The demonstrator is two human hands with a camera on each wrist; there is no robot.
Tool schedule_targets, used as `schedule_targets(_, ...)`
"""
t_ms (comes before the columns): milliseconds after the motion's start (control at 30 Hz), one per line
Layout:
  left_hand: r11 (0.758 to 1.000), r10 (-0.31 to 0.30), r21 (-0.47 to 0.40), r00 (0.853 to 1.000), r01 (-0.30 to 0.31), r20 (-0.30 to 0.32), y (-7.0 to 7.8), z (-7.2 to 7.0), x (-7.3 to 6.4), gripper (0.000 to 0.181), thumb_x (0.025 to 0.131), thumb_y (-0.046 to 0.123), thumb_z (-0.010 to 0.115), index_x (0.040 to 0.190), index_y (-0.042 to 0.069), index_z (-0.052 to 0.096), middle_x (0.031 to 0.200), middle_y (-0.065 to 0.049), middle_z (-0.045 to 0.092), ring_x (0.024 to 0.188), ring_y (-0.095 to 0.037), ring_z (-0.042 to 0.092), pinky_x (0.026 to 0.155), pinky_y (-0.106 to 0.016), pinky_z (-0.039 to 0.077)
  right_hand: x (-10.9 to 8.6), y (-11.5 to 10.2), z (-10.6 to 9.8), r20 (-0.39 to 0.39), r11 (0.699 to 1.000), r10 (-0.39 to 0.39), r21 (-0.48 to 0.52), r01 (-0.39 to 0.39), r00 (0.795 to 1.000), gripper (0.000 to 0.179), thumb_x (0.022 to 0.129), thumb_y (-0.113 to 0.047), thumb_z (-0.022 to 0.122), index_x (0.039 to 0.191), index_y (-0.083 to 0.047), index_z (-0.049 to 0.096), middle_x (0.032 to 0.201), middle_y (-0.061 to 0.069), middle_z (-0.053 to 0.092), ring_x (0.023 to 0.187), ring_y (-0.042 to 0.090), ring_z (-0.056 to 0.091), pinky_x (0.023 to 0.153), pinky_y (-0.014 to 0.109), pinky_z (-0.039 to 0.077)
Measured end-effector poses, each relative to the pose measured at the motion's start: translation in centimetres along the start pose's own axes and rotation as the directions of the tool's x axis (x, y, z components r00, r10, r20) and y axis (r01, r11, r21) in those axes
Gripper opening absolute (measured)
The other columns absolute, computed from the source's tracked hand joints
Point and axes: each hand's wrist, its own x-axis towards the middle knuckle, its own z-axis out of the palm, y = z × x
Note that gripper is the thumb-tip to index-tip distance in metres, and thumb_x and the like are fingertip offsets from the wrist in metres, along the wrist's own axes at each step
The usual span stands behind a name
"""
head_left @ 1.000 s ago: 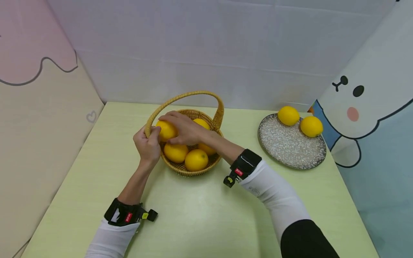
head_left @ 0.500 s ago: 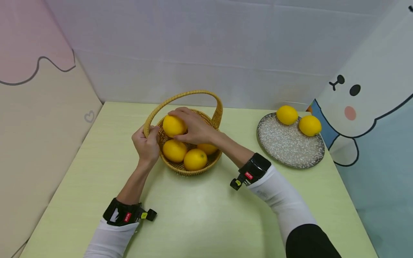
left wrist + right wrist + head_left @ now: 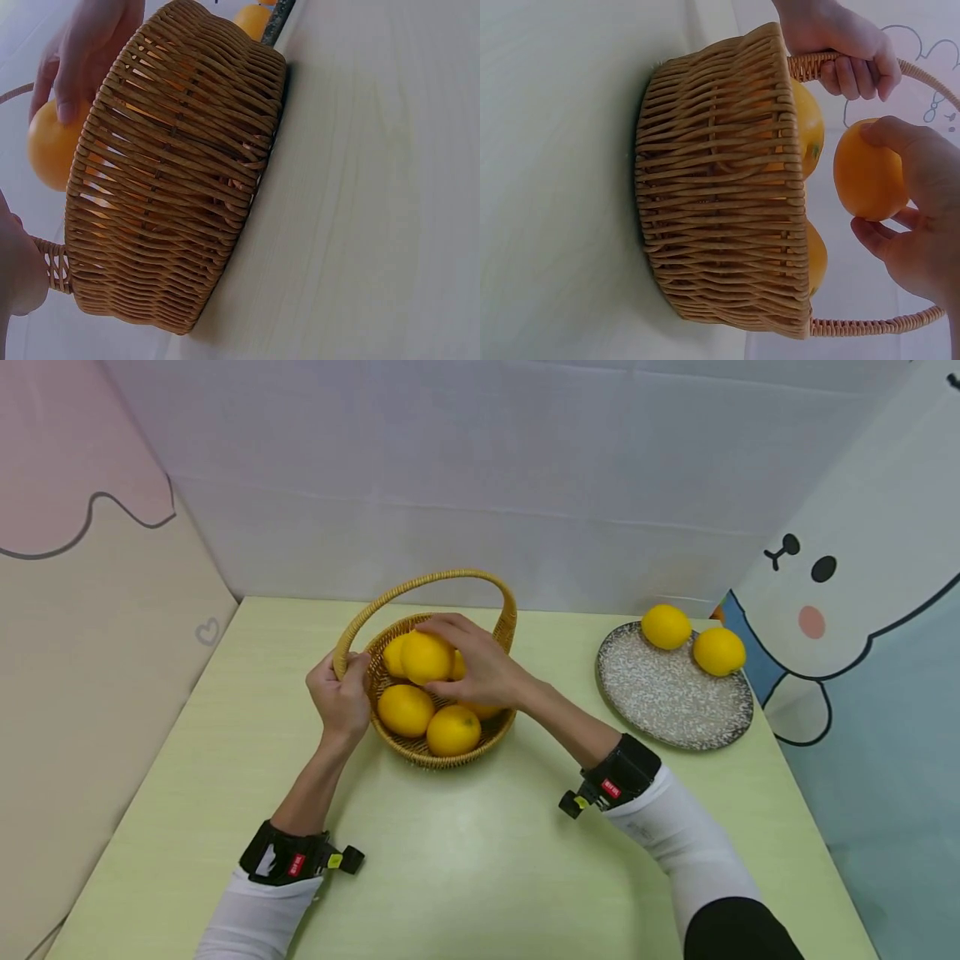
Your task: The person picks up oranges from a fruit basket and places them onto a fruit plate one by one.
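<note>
A woven wicker basket with a tall arched handle stands on the table, several lemons inside it. My left hand grips the left foot of the handle; in the right wrist view the fingers of that left hand curl round it. Over the basket my right hand holds one lemon between thumb and fingers. That held lemon is above the basket rim in the right wrist view. The left wrist view shows the basket's woven side, with the right hand behind it.
A speckled grey plate lies at the table's right side, bearing two lemons near its back edge. The pale green table meets a white cloth wall at the back. Printed panels flank both sides.
My right hand has moved right with its lemon, from beside the handle's left foot toward the basket's middle. A lemon behind it has come into sight. The left hand keeps its hold.
</note>
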Motion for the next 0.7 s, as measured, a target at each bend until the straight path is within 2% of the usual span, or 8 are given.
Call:
schedule_targets(200,1.000,0.007,0.022,1.000,-0.008,0.006,0.0,0.0,0.0,0.038,0.094,-0.006,0.057,0.061,0.009,0.046,0.048,0.011,0.036,0.040,-0.007,0.028,0.035,-0.022,0.019,-1.5,-0.4,-0.7,-0.058,0.999,-0.020,0.030,0.022,0.998,0.074,0.082,-0.026,0.084,0.147,-0.005,0.054,0.149,0.012,0.048,0.132,0.018,0.046,0.102,0.037,0.050)
schedule_targets(467,1.000,-0.016,-0.007,1.000,0.016,-0.017,0.1,0.2,-0.2,0.036,0.093,-0.009,0.058,0.061,-0.005,0.043,0.047,0.009,0.037,0.039,-0.007,0.027,0.036,-0.020,0.018,-3.1,-1.0,-1.3,-0.143,0.994,-0.087,0.048,0.094,0.986,0.074,0.079,-0.021,0.086,0.144,-0.003,0.056,0.146,0.013,0.050,0.132,0.018,0.047,0.100,0.038,0.051)
schedule_targets(700,1.000,-0.018,0.010,1.000,0.018,-0.012,0.0,0.2,-0.2,0.038,0.094,-0.007,0.058,0.060,0.002,0.044,0.047,0.010,0.037,0.039,-0.006,0.027,0.036,-0.020,0.018,-4.1,-1.3,-1.6,-0.160,0.994,-0.096,0.040,0.104,0.982,0.075,0.078,-0.021,0.086,0.144,-0.001,0.056,0.146,0.016,0.050,0.131,0.021,0.048,0.099,0.039,0.053)
